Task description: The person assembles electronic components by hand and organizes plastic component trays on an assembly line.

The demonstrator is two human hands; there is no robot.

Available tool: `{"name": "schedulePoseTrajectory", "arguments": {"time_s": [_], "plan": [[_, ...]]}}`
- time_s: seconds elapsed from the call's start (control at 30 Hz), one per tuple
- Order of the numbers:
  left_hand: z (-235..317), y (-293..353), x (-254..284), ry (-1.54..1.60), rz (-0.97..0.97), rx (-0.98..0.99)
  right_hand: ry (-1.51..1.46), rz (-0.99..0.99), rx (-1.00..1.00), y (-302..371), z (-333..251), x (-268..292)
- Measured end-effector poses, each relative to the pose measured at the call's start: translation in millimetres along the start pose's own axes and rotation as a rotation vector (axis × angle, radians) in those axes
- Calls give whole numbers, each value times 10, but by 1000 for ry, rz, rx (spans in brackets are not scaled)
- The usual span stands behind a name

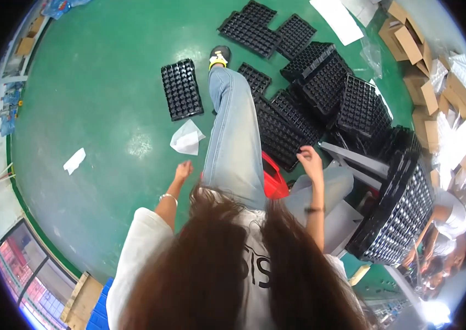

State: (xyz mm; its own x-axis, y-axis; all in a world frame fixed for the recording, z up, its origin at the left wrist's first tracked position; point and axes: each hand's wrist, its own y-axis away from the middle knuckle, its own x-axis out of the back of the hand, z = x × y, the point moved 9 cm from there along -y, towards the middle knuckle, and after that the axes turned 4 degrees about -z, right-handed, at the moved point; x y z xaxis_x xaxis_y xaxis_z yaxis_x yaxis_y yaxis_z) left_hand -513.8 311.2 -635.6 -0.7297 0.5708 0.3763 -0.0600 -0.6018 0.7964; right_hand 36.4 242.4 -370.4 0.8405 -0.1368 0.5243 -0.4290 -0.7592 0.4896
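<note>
My left hand (184,169) hangs over the green floor to the left of my jeans-clad leg, its fingers curled in and nothing visible in them. A crumpled white sheet (187,138) lies on the floor just beyond it. On the other side of the leg, my right hand (312,163) is raised with bent fingers somewhat apart, and I see nothing held. The closest thing past its fingertips is a black tray with many round cups (279,135). Between my legs shows a red plastic object (274,177), partly hidden by my thigh.
More black cupped trays (326,82) lie in an overlapping heap ahead right. One single tray (182,89) lies ahead left. A tall tray stack (395,212) stands on my right beside a grey metal frame (354,159). Cardboard boxes (420,91) line the right; another person (450,225) sits beyond.
</note>
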Motion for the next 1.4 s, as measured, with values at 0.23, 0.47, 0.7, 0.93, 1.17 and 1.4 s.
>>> {"name": "schedulePoseTrajectory", "arguments": {"time_s": [0.23, 0.47, 0.7, 0.93, 1.17, 1.4], "plan": [[1722, -747, 990, 708, 397, -201, 412, -200, -308, -1292, 1653, -781], [5415, -1177, 322, 392, 172, -668, 581, -222, -389, -2088, 2183, -992], [3491, -2925, -1507, 104, 69, 2, 728, 135, 31, -2736, 3022, -1417], [3016, -2876, -1774, -264, 380, -141, 713, -135, -35, -2864, 3120, -1377], [3040, -3121, -1279, -523, 532, -40, 636, -337, -42, -2862, 3309, -1533], [3037, -3008, -1415, -517, 404, -44, 552, -499, -67, -2512, 3399, -1662]]}}
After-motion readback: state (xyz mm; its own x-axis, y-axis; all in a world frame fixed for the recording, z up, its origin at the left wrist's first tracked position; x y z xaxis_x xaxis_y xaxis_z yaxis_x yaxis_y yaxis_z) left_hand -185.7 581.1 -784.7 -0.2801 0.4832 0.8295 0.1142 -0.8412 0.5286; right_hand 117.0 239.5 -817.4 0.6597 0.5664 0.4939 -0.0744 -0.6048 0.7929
